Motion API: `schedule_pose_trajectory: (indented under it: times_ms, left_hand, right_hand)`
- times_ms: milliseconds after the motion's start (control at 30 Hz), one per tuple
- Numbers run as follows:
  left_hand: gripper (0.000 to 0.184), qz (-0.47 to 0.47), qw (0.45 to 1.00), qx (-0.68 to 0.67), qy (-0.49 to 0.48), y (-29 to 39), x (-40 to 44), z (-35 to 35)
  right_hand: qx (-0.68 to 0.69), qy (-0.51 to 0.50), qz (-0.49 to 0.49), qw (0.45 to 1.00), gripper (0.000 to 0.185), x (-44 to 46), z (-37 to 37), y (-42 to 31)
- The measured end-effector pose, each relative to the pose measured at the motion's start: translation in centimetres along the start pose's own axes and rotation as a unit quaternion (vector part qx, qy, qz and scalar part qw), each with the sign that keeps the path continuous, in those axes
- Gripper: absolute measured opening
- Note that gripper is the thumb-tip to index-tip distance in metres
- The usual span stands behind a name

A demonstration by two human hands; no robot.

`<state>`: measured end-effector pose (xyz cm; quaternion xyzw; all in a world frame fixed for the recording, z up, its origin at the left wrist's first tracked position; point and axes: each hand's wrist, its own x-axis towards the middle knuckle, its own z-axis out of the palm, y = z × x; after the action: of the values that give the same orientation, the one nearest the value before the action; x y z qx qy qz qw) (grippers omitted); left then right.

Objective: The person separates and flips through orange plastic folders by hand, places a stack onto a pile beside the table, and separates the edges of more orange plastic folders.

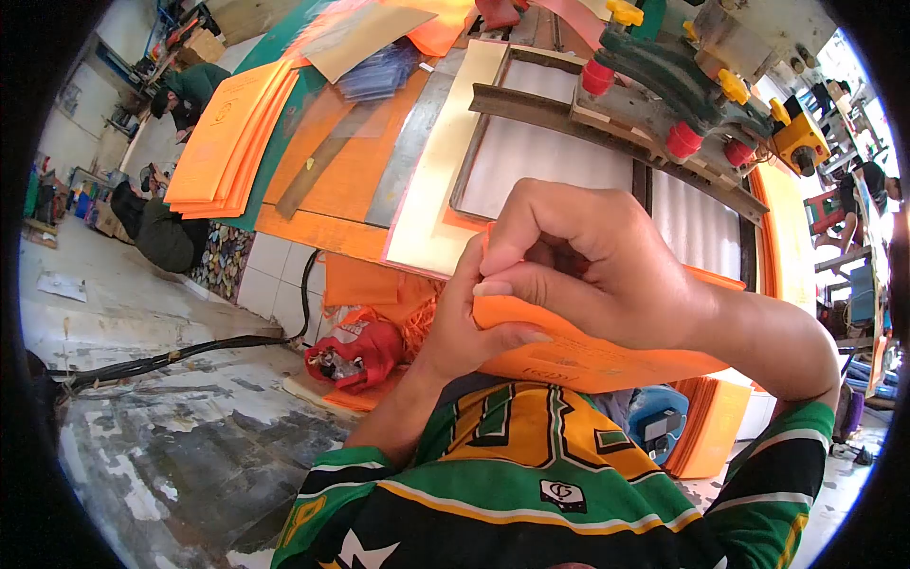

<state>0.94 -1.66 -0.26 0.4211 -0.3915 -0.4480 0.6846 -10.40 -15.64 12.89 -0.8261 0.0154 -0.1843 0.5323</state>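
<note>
Here — left hand (460,327), right hand (607,256) pinching orange paper (597,358)

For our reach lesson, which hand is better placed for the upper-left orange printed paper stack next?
Probably the left hand: it is nearer the orange stack; the right hand is farther. Both hold a printed orange piece.

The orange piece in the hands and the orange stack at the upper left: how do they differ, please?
- Place: the held orange piece is gripped in front of the jersey; the orange stack rests on the green surface.
- Layers: the orange stack shows several layered edges; for the held orange piece, the number is unclear.
- Cover: the hands hide part of the held orange piece; the orange stack's top is open to view.

Both are orange with printing.
</note>
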Motion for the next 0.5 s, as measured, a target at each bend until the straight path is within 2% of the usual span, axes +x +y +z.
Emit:
schedule_pose_trajectory:
  times_ms: [133, 333, 433, 500]
  left_hand:
    - [0.09, -0.008, 1.0, 0.024, -0.016, -0.5, -0.1, -0.5]
    - [0.089, -0.033, 0.999, 0.029, -0.028, -0.1, 0.1, -0.4]
    - [0.089, -0.027, 0.999, 0.025, -0.025, -0.5, -0.1, -0.6]
    - [0.09, -0.021, 0.999, 0.034, -0.025, -0.7, -0.2, -0.6]
  right_hand:
    - [-0.021, -0.004, 0.0, 1.0, 0.014, 0.0, 0.0, -0.1]
    - [-0.08, -0.03, -0.115, 0.99, 0.014, 0.3, -0.1, 1.0]
    - [-0.087, -0.042, -0.112, 0.989, 0.012, 0.2, -0.4, 0.5]
    - [0.01, 0.002, 0.015, 1.0, 0.01, -0.2, -0.2, -0.3]
